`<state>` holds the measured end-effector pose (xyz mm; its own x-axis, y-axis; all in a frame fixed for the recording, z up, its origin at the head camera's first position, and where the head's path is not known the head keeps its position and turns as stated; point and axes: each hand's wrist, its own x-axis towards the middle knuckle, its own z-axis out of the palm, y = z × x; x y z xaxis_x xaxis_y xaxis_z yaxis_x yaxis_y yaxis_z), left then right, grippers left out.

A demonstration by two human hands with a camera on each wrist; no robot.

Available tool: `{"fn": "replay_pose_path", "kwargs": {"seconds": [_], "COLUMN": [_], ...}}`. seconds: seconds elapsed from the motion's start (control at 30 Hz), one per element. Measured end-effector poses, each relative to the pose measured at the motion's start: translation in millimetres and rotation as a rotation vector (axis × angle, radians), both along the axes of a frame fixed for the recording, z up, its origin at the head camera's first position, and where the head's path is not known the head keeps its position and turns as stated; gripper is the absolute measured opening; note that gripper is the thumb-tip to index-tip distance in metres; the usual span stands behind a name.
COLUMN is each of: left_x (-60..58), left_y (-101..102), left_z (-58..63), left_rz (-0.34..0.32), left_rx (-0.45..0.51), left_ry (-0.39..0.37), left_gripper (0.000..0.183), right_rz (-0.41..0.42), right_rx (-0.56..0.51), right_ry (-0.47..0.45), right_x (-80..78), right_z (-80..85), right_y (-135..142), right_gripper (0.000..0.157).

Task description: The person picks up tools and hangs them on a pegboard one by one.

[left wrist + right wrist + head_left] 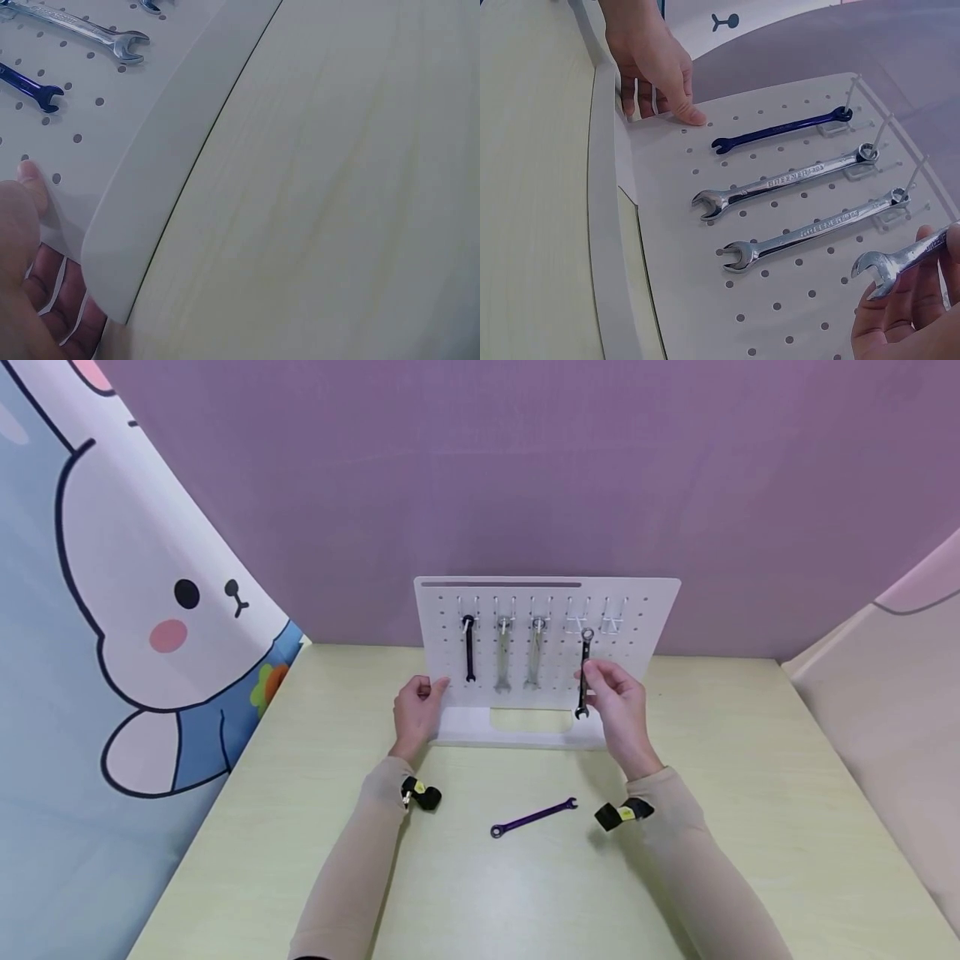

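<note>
A white pegboard stands on the table. My left hand grips its left edge low down, thumb on the front face and fingers behind. In my right hand a silver combination wrench is pinched upright before the board's right part, ring end up and open end down. Three wrenches hang by their ring ends: a dark blue one and two silver ones. On the table in front of the board lies a purple wrench, between my forearms.
Two more wire hooks sit on the board's upper right, close to the held wrench's ring end. A purple backdrop rises behind the board. To the left is a cloth with a cartoon figure; the pale table spreads out on both sides.
</note>
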<state>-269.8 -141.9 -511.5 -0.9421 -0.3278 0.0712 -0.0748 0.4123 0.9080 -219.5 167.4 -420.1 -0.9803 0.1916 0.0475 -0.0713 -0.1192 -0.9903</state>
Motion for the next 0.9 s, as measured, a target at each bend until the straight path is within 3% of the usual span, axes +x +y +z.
{"fn": "replay_pose_path", "kwargs": {"seconds": [0.13,0.9], "left_x": [0.1,0.3], "left_y": [-0.2,0.2], "left_z": [0.2,-0.1], "left_rz": [-0.004,-0.001], "left_rx": [0.005,-0.010], "left_ry": [-0.001,0.007], "left_gripper": [0.043,0.041], "right_rz": [0.001,0.036], "right_rx": [0.000,0.026], "right_ry": [-0.002,-0.057], "right_x": [-0.8,-16.2], "right_z": [0.5,0.8], "right_y": [-0.8,0.2], "right_gripper": [0.008,0.009]}}
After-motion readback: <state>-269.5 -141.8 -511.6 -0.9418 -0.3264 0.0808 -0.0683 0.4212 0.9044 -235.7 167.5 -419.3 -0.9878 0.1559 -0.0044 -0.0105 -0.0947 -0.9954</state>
